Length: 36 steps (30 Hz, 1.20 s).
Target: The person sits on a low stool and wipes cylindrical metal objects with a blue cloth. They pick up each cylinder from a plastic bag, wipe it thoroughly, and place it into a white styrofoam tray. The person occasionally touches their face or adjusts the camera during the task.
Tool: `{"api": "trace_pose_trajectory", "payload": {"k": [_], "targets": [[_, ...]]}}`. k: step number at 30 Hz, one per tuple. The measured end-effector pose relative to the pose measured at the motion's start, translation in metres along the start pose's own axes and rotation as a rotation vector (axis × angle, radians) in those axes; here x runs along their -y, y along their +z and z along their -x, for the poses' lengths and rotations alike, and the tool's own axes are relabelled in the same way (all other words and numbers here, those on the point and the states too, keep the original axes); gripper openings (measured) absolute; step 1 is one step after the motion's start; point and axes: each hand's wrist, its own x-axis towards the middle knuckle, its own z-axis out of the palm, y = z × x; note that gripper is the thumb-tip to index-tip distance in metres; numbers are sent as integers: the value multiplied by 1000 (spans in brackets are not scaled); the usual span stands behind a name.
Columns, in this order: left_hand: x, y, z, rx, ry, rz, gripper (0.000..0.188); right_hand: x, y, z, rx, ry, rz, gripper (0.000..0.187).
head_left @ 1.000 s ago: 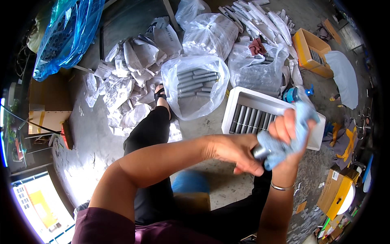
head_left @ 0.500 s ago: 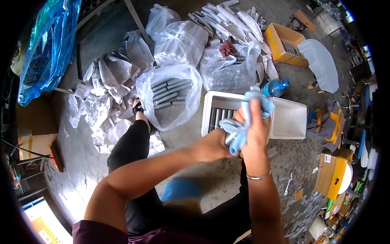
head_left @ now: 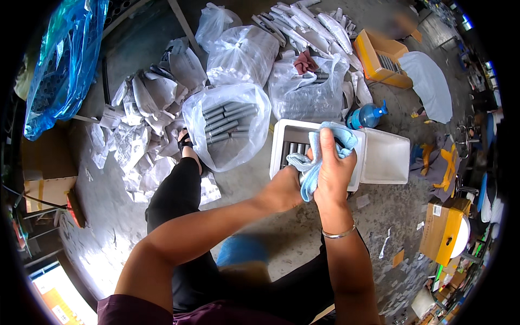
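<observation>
My right hand point(head_left: 334, 176) is closed round a light blue cloth point(head_left: 309, 176), its thumb pointing up along it. The cloth wraps a grey cylinder, of which only a dark bit shows among the folds. Close on the left, my left hand point(head_left: 285, 189) is closed at the lower end of the same cylinder, its fingertips mostly hidden. Both hands are above the near side of a white plastic box point(head_left: 277, 142) holding a row of grey metal cylinders point(head_left: 293, 149). The box's right part is partly covered by my right hand and the cloth.
A clear plastic bag point(head_left: 254, 100) of grey cylinders lies left of the box. Beyond are tied bags point(head_left: 244, 54), crumpled paper point(head_left: 143, 114) and paper-wrapped rolls point(head_left: 309, 24). A blue bottle point(head_left: 368, 115), a white tray point(head_left: 385, 160) and a yellow carton point(head_left: 374, 57) stand to the right.
My right hand and the cloth have shifted slightly left and turned a little. The silvery part of the cylinder seen between the hands earlier is now mostly covered.
</observation>
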Motion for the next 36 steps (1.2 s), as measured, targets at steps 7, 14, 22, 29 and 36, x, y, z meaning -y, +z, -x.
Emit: {"api": "trace_pose_trajectory", "payload": {"k": [7, 14, 22, 29, 36], "targets": [[-32, -19, 17, 856, -325, 788, 52, 38, -21, -4, 858, 236, -809, 38], [-57, -11, 27, 462, -378, 537, 18, 34, -15, -4, 650, 344, -519, 41], [-39, -25, 9, 372, -195, 202, 37, 28, -22, -17, 273, 268, -535, 39], [-29, -23, 20, 610, -331, 953, 41, 36, -30, -19, 460, 303, -784, 51], [-32, -19, 15, -84, 11, -63, 27, 8, -2, -5, 51, 224, -238, 26]]}}
